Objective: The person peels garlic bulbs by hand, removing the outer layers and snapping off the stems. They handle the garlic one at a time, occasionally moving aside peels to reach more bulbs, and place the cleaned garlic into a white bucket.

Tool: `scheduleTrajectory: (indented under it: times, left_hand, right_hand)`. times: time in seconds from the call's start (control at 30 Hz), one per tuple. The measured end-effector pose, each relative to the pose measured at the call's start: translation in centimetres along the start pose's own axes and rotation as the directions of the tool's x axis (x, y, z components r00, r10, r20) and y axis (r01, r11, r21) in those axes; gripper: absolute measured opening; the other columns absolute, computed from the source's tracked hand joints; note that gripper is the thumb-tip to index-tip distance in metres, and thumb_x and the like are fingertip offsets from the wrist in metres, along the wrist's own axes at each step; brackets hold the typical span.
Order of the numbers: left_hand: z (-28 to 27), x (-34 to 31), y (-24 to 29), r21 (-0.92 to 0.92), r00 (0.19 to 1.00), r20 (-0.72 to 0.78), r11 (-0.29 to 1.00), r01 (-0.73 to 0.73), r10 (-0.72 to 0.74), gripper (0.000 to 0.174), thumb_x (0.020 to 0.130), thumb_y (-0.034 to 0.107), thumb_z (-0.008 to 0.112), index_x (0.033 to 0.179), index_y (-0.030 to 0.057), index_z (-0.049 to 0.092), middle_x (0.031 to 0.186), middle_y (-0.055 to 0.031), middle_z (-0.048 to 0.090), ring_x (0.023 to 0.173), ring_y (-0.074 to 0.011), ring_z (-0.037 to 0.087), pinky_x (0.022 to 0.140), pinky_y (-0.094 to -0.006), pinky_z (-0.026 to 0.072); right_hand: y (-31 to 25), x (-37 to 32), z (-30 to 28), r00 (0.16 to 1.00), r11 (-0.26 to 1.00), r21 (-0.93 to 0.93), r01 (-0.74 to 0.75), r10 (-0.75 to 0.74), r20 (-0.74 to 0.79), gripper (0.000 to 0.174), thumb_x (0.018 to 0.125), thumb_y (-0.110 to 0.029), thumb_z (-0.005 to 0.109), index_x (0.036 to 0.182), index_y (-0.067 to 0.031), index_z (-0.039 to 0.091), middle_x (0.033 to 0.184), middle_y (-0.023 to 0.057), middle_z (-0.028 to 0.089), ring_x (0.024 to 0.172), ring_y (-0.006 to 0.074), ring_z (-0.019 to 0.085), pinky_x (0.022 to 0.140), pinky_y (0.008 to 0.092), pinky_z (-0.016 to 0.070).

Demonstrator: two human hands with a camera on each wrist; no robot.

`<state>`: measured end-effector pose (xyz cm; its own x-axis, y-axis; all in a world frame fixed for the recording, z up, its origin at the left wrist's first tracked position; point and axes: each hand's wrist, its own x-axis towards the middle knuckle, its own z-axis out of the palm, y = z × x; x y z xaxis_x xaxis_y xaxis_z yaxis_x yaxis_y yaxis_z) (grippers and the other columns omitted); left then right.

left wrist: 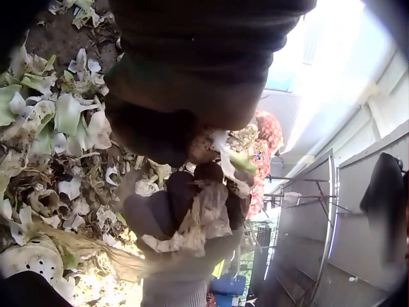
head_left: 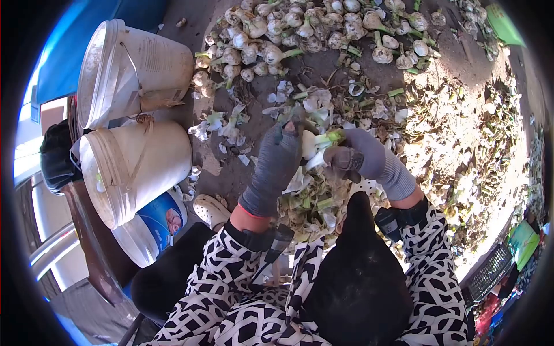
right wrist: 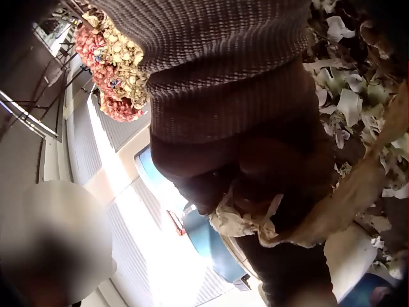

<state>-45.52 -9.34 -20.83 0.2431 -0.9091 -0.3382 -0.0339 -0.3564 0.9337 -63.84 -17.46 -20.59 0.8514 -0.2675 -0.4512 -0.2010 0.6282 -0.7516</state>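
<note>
Between the two gloved hands is a white garlic bulb point(head_left: 309, 144) with a short green stem point(head_left: 333, 137) pointing right. My left hand point(head_left: 278, 157), in a dark grey glove with bare fingertips, grips the bulb from its left side. On the stem side, my right hand point(head_left: 365, 154) has its fingers curled and pinches a papery garlic skin point(left wrist: 203, 220). That skin trails off as a long brownish strip in both wrist views. The right wrist view shows a crumpled pale piece of skin point(right wrist: 239, 219) at the fingers. Much of the bulb is hidden by the hands.
Whole garlic bulbs point(head_left: 277, 34) are heaped on the ground ahead. Peelings point(head_left: 456, 144) cover the ground below and to the right. Two white buckets point(head_left: 138, 69) lie tipped at the left, near a blue-labelled bucket point(head_left: 158, 225). A perforated clog point(head_left: 210, 210) shows by the left forearm.
</note>
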Motion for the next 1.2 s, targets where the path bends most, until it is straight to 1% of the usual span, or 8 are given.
scheduleTrajectory:
  times: [0.13,0.47,0.53,0.63,0.87,1.0,1.1,1.2]
  left_hand:
    - [0.7,-0.3,1.1,0.262,0.968,-0.073,0.941,-0.215,0.241,0.051,0.102,0.044,0.036,0.093,0.0007,0.062,0.079,-0.0013,0.055,0.07,-0.0096,0.047,0.064,-0.0254,0.0394]
    - [-2.6,0.3,1.7,0.478,0.777,0.398,0.612,-0.63,0.488,0.071,0.083,0.008,0.07,0.143,0.003,0.032,0.11,-0.0146,0.062,0.096,-0.0229,0.063,0.081,-0.0338,0.0516]
    - [-1.9,-0.7,3.4,-0.356,0.993,0.122,0.933,0.053,-0.01,0.064,0.091,0.024,0.062,0.143,0.003,0.032,0.125,-0.0154,0.055,0.109,-0.0206,0.056,0.093,-0.0344,0.046]
    - [0.8,-3.1,4.6,-0.172,0.996,0.075,0.984,-0.04,0.053,0.062,0.096,0.045,0.049,0.139,0.0015,0.038,0.13,-0.016,0.05,0.113,-0.0209,0.053,0.099,-0.0351,0.0415]
    - [-1.8,-0.2,2.5,-0.81,0.962,0.227,0.577,0.101,0.15,0.06,0.09,0.044,0.058,0.131,0.0029,0.045,0.128,-0.0122,0.052,0.121,-0.0288,0.051,0.107,-0.0422,0.0383]
    - [-3.4,0.5,3.0,-0.925,0.985,0.157,0.361,0.12,0.073,0.052,0.093,0.038,0.053,0.133,0.0054,0.046,0.132,-0.0126,0.053,0.126,-0.0308,0.047,0.109,-0.0479,0.0342]
    - [-4.4,1.2,2.5,-0.957,0.992,0.128,0.263,0.125,-0.005,0.046,0.095,0.031,0.05,0.133,0.0056,0.047,0.133,-0.014,0.053,0.129,-0.0309,0.045,0.11,-0.0507,0.0321]
    - [-8.7,4.2,4.4,-0.97,1.0,0.011,0.243,0.011,0.0,0.043,0.095,0.025,0.048,0.131,0.0029,0.049,0.133,-0.0161,0.053,0.13,-0.0293,0.045,0.11,-0.0517,0.0315]
  right_hand:
    - [1.1,0.9,1.6,0.87,0.732,-0.617,0.289,-0.47,-0.15,0.029,0.087,-0.026,0.07,0.107,-0.0056,0.065,0.081,0.0033,0.068,0.069,0.0058,0.06,0.06,0.0217,0.0475]
    - [2.8,1.4,1.4,0.97,0.797,0.569,0.2,-0.242,-0.003,0.021,0.085,-0.011,0.07,0.103,-0.0004,0.066,0.094,0.0045,0.068,0.085,0.0118,0.065,0.076,0.026,0.0523]
    - [2.6,1.6,1.6,0.961,0.875,0.396,0.277,-0.258,-0.104,0.022,0.086,-0.013,0.069,0.105,-0.0021,0.066,0.094,0.0053,0.069,0.085,0.01,0.064,0.076,0.0252,0.0518]
    - [1.7,2.6,3.2,0.803,0.78,-0.26,0.569,-0.595,-0.03,0.017,0.09,-0.016,0.066,0.102,-0.0056,0.067,0.085,0.0021,0.067,0.078,0.0037,0.059,0.067,0.0216,0.0497]
    - [1.7,0.7,-0.6,0.906,0.714,0.585,0.385,-0.414,-0.091,0.028,0.088,-0.022,0.065,0.097,0.0038,0.064,0.087,0.0082,0.065,0.075,0.0158,0.063,0.069,0.0265,0.0517]
    - [6.1,-0.8,-9.9,0.504,0.826,0.559,0.075,-0.515,0.693,0.048,0.091,-0.037,0.058,0.104,0.0096,0.058,0.099,0.0182,0.06,0.081,0.0224,0.063,0.072,0.0386,0.0515]
    - [3.1,-1.8,-2.5,0.951,0.961,0.035,0.274,-0.276,0.138,0.042,0.091,-0.041,0.057,0.117,-0.008,0.057,0.086,0.0091,0.065,0.079,0.0271,0.065,0.081,0.0462,0.0499]
    - [9.4,1.6,-2.8,0.973,-0.22,-0.949,-0.228,-0.005,-0.232,0.038,0.086,-0.037,0.062,0.113,-0.0109,0.058,0.076,0.0096,0.066,0.077,0.0345,0.066,0.073,0.0418,0.0528]
